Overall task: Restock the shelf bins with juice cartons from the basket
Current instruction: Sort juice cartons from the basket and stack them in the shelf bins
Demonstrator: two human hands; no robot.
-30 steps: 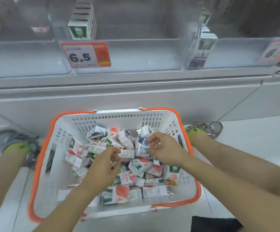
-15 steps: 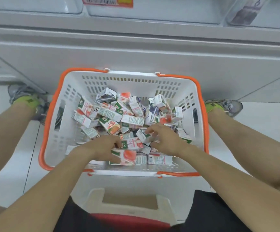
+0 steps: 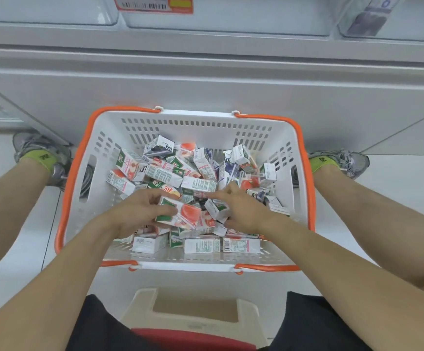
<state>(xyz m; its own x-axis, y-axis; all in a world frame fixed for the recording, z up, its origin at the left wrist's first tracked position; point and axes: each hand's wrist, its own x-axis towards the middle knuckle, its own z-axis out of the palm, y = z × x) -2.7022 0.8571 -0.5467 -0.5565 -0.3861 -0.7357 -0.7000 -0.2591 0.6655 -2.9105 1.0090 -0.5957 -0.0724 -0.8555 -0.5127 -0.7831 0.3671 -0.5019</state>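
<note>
A white basket point(image 3: 206, 125) with an orange rim sits on the floor between my feet, holding several small juice cartons in a loose heap. My left hand point(image 3: 140, 211) grips a green-and-white carton with a red fruit picture point(image 3: 180, 214), lifted just above the heap. My right hand point(image 3: 241, 211) reaches into the pile beside it, and its fingers curl round a small white carton with a green patch point(image 3: 217, 207). The shelf bins point(image 3: 226, 19) show only as clear front edges at the top of the view.
A red and white price tag point(image 3: 155, 3) hangs on the bin front. A grey shelf base point(image 3: 206, 79) runs behind the basket. My shoes point(image 3: 38, 153) flank the basket. A cream stool point(image 3: 195, 310) is under me, close to the basket's near rim.
The view has tilted down, so the shelf bins slid out of sight. My left hand has picked a red-fruit carton out of the heap, and my right hand has closed on a small white one.
</note>
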